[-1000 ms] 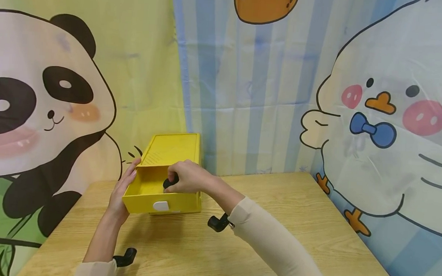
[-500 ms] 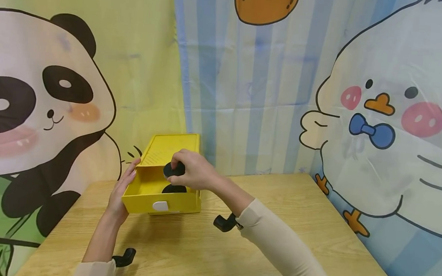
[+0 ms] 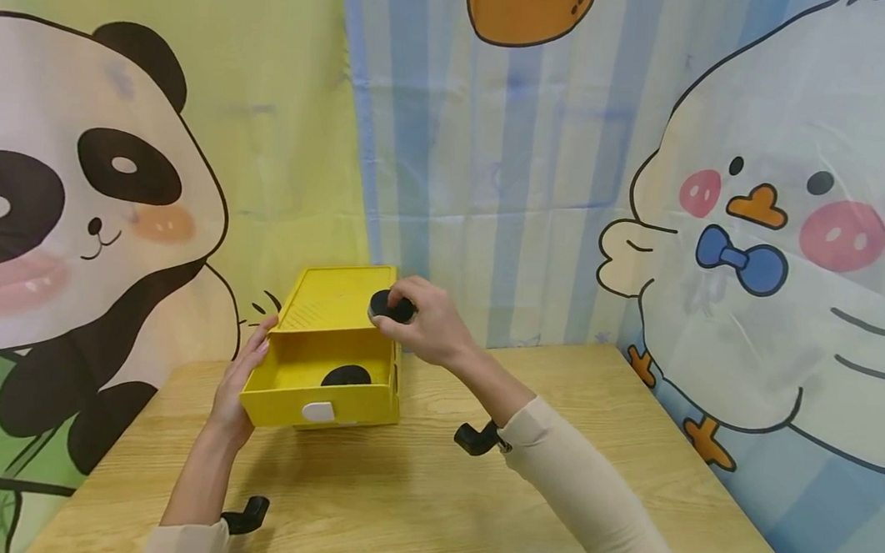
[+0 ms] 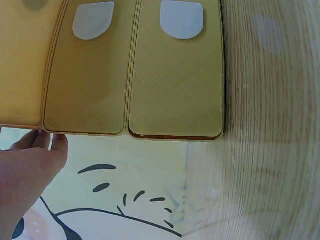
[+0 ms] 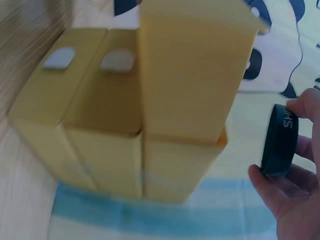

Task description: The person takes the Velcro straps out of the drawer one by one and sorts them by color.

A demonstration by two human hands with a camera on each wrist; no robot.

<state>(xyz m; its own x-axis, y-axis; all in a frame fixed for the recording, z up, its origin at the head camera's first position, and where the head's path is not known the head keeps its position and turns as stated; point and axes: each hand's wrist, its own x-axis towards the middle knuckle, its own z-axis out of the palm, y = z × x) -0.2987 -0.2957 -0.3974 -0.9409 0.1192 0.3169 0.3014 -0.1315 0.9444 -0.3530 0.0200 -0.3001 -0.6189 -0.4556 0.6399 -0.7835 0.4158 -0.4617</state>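
Observation:
A yellow cabinet (image 3: 347,292) of three stacked drawers stands on the table; its top drawer (image 3: 278,406) is pulled out. My left hand (image 3: 237,383) lies along the left side of the drawer, fingers extended, the fingertips at the cabinet's edge in the left wrist view. Between thumb and fingers, my right hand (image 3: 436,322) pinches a round, flat black tin (image 5: 281,142) with pale letters on its side. The tin is up above the drawer, over the cabinet's top right front corner. Another round black thing (image 3: 347,376) lies in the drawer, its lower part hidden by the drawer front.
The wooden table (image 3: 431,501) extends in front and to the right. A printed curtain (image 3: 475,228) hangs close behind the cabinet. White tabs (image 4: 182,20) stick out from the lower drawer fronts. Black camera mounts (image 3: 477,439) protrude from both wrists.
My right hand has lifted the black tin out of the drawer and carried it up and to the right. The other black thing in the drawer has come into sight. The left hand stays put.

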